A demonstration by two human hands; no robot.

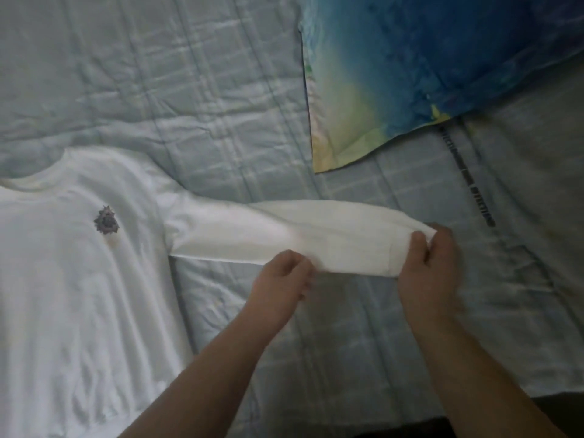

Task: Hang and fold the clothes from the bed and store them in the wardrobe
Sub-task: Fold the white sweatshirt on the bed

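- Step in hand, as I judge it: straightening the long sleeve (pixel 284 235) of the white sweatshirt (pixel 79 263) before folding it across the body.
- To do it well, I should keep the sleeve taut between both hands, with the lower seam edge straight and no twist in it, then carry the cuff (pixel 407 245) toward the left of the frame so the fold falls at the shoulder seam.
- I should lay it flat, since any crease trapped here is likely to show in the finished fold.
- My left hand (pixel 281 279), at lower centre, is closed in a pinch on the sleeve's lower edge about midway along; the fingertips are curled under and partly hidden.
- My right hand (pixel 433 257), right of centre, grips the cuff end, thumb on top and fingers wrapped behind the fabric.
- The sweatshirt lies front-up at the left of the frame on the pale blue quilt (pixel 189 90), its small dark chest emblem (pixel 106 221) facing up; the sleeve extends rightward to my hands, slightly raised at the cuff.
- A blue-and-yellow pillow (pixel 426 58) sits at upper right, well apart from the sleeve.
- No wardrobe is in view.
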